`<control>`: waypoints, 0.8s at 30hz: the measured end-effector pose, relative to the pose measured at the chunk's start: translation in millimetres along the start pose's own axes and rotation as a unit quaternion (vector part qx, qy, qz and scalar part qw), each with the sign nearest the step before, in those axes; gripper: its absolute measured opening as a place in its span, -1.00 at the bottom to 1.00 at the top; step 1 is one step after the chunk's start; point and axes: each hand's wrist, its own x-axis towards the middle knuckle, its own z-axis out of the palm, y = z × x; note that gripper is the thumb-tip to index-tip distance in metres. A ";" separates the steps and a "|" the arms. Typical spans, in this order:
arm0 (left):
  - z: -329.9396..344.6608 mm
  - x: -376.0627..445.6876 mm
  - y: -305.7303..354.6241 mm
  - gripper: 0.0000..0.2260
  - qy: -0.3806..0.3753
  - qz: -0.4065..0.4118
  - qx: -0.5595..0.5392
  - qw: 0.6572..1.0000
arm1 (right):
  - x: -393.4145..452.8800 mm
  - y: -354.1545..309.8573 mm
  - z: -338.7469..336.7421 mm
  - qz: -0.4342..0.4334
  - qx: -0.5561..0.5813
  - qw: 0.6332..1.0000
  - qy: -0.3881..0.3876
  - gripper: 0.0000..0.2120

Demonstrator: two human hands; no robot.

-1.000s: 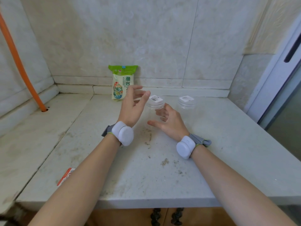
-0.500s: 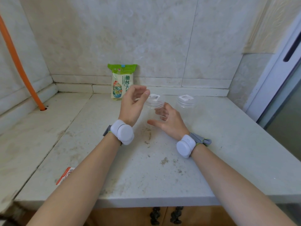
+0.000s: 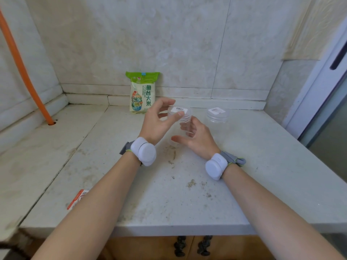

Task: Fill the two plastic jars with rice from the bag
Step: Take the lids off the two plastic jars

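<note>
A clear plastic jar point(image 3: 185, 121) with a labelled lid point(image 3: 181, 109) stands mid-counter between my hands. My left hand point(image 3: 156, 121) pinches the lid's rim from the left with thumb and fingers. My right hand point(image 3: 196, 140) cups the jar's body from the near right, its fingers showing through the clear wall. A second lidded clear jar point(image 3: 217, 115) stands untouched just to the right. Both jars look empty. The green and white rice bag point(image 3: 143, 92) stands upright against the back wall, behind my left hand.
The stained stone counter point(image 3: 169, 184) is walled at the back and left. An orange pipe point(image 3: 20, 66) enters it at far left. A red and white packet point(image 3: 78, 198) lies by my left forearm. A door frame point(image 3: 319, 81) stands on the right.
My left hand has moved right and closed its thumb and fingers on the near jar's lid. My right hand has stayed around the jar's body.
</note>
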 end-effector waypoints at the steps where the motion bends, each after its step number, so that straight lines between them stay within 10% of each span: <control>1: 2.0 -1.0 0.2 -0.63 -0.019 0.006 0.012 1.000 | 0.1 0.3 -0.1 -0.001 -0.001 1.000 0.001 -0.29; 14: -6.8 21.7 -14.9 -0.77 0.144 -0.038 -0.010 0.989 | 1.8 2.0 1.7 0.005 0.002 1.000 -0.003 -0.30; 24: 5.9 79.7 -86.8 -0.81 -0.045 -0.092 0.154 0.983 | 7.7 9.6 3.1 -0.002 0.002 1.000 -0.009 -0.28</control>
